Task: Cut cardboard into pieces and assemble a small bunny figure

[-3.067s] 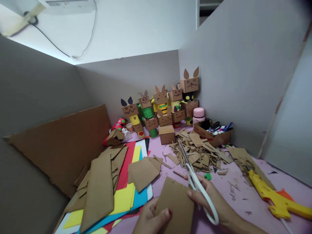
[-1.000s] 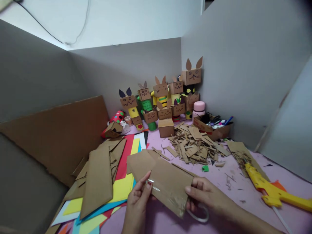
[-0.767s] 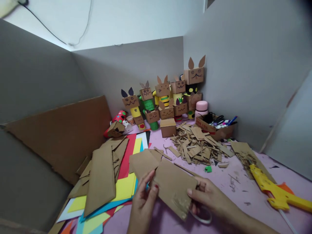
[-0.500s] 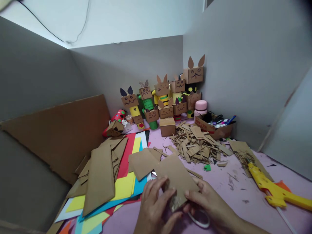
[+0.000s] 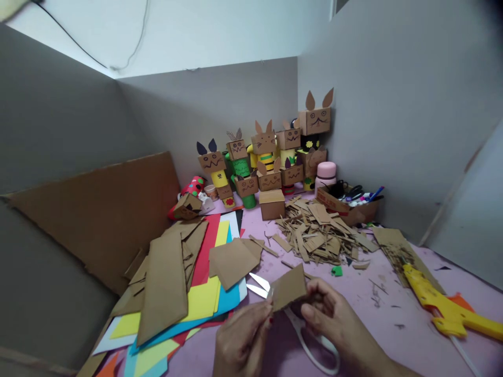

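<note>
A piece of brown cardboard (image 5: 290,289) is held up between my two hands, tilted, with one corner pointing up. My left hand (image 5: 244,337) pinches its lower left corner, fingers closed. At the right edge, my right hand (image 5: 334,322) grips the cardboard between thumb and fingers. White-handled scissors (image 5: 308,350) lie on the pink tabletop beneath, blades apart and pointing to the far left; the cardboard and my hands cover their middle. Left of the blades rest loose cardboard pieces (image 5: 233,263).
Cardboard animal figures (image 5: 269,180) stand at the back. A heap of cardboard scraps (image 5: 314,233) spreads before a box of pens and scissors (image 5: 353,209). A yellow glue gun (image 5: 448,309) lies right. Coloured paper (image 5: 202,301) and cardboard sheets (image 5: 163,288) cover the left.
My hands have turned and tilted the cardboard, so its face looks smaller. My left hand moved from over its face to its corner. More of the scissors shows.
</note>
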`<state>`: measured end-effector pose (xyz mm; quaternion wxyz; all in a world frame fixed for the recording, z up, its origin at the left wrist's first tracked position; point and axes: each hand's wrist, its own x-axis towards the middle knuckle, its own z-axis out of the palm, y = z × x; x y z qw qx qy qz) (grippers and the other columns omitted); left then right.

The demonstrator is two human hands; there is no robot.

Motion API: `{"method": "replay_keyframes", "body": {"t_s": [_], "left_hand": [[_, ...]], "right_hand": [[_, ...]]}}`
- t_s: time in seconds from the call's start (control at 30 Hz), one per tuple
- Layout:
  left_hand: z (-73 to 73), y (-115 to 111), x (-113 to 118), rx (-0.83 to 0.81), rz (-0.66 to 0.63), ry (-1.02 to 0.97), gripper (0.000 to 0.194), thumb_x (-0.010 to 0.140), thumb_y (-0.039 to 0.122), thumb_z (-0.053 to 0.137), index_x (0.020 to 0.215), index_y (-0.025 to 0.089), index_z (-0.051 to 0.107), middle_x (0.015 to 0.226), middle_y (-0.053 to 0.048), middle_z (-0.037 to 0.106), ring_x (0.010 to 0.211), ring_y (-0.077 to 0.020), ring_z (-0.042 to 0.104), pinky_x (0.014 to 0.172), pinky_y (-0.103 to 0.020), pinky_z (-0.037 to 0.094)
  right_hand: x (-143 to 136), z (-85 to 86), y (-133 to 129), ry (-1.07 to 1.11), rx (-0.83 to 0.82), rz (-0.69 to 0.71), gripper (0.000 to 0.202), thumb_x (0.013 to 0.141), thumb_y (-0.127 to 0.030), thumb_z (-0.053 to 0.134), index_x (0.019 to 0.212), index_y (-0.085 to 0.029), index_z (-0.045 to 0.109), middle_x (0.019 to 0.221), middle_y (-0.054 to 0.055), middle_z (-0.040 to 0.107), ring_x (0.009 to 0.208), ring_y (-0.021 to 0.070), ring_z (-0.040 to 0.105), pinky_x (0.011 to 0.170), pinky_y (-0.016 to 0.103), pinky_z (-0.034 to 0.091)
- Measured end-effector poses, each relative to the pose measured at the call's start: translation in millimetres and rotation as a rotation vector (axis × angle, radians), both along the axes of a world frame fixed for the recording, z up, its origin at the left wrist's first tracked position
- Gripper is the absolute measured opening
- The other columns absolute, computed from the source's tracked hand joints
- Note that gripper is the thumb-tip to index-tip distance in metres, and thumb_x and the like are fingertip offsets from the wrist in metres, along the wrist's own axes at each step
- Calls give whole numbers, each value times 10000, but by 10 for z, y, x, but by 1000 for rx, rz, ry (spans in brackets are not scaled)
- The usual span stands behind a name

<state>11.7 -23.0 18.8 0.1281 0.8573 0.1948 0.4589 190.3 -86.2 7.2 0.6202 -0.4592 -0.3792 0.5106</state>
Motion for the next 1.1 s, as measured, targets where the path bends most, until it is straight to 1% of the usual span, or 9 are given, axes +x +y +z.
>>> {"method": "replay_keyframes", "body": {"t_s": [0.1,0.2,0.3,0.4,0.53,0.63,0.73,0.97,1.1], "left_hand": [[-7,-88,1,-321,123,-147,209,756,152,599,916,261,678,813,4,738,700,-122,671,636,-162,506],[23,-160,68,-707,127,-301,123,745,303,617,800,242,708,685,11,704,583,-109,615,555,-164,475],[65,-167,151,-1068,86,-427,200,678,397,669,692,199,689,621,13,647,552,-106,562,510,-174,457],[74,-135,189,-1267,24,-462,267,642,438,688,670,174,660,618,5,621,586,-127,554,486,-191,440],[23,-79,169,-1305,-24,-409,293,682,452,649,702,159,641,637,-3,608,624,-140,549,541,-217,436],[-42,-19,140,-1301,-65,-353,306,673,446,664,639,147,608,580,15,557,574,-109,490,549,-210,406],[-86,29,122,-1382,-129,-358,302,661,437,680,638,153,581,561,30,524,532,-94,446,541,-216,381],[-69,35,79,-1393,-267,-309,245,753,355,622,637,156,539,587,34,496,552,-76,402,542,-194,307],[-91,5,104,-1517,-436,-390,237,737,363,643,656,165,543,577,35,507,552,-77,436,563,-195,332]], "right_hand": [[62,-1,0,-148,-3,-172,526,673,-430,711,1081,-276,416,904,-5,520,682,144,543,613,265,440],[124,6,12,-161,-5,-160,593,746,-436,640,1228,-319,315,1114,49,470,823,184,561,685,307,452],[175,23,39,-75,15,-165,499,780,-427,608,1191,-286,363,1070,49,527,888,199,557,720,305,446],[204,45,66,-16,11,-112,317,788,-407,606,1017,-209,511,971,53,613,901,211,566,785,313,438],[221,79,78,105,-3,-68,240,786,-377,620,941,-207,553,932,30,674,849,201,601,764,298,459],[239,103,76,69,-7,-84,233,758,-380,654,885,-199,581,875,26,695,818,196,610,714,266,464],[260,118,81,77,-23,-73,236,744,-390,664,855,-194,593,849,30,704,790,200,622,698,268,467],[294,112,105,161,-58,15,248,745,-370,669,899,-193,590,909,34,701,790,188,629,697,270,466],[274,103,110,255,-75,61,281,720,-358,697,918,-176,614,880,40,708,737,177,633,660,259,467]]}}
